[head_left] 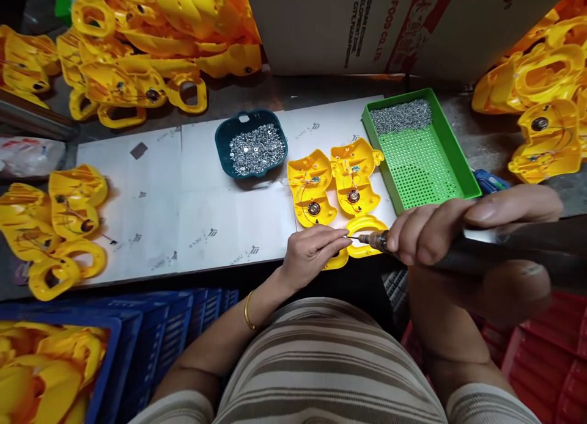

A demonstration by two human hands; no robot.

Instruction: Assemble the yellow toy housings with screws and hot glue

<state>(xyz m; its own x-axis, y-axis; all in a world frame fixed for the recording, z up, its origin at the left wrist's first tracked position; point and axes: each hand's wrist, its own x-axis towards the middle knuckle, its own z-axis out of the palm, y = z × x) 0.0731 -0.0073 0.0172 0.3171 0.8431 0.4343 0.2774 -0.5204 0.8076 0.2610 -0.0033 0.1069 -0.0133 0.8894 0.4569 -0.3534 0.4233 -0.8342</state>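
Note:
My right hand is wrapped around a dark power screwdriver, held sideways with its bit pointing left. At the bit's tip, the thumb and fingers of my left hand pinch a tiny metal piece that looks like a screw. Both hands are above the near edge of the white board. Just beyond them lie two yellow plastic shell halves, a left one and a right one, open side up, with wires and a round speaker in each. Their ring-shaped ends point toward me; my left hand partly covers one.
A dark teal bowl of small metal parts stands on the white board. Right of the shells is a green tray with screws. Yellow shells lie left, others are piled behind. A cardboard box stands at the back; blue crates are below left.

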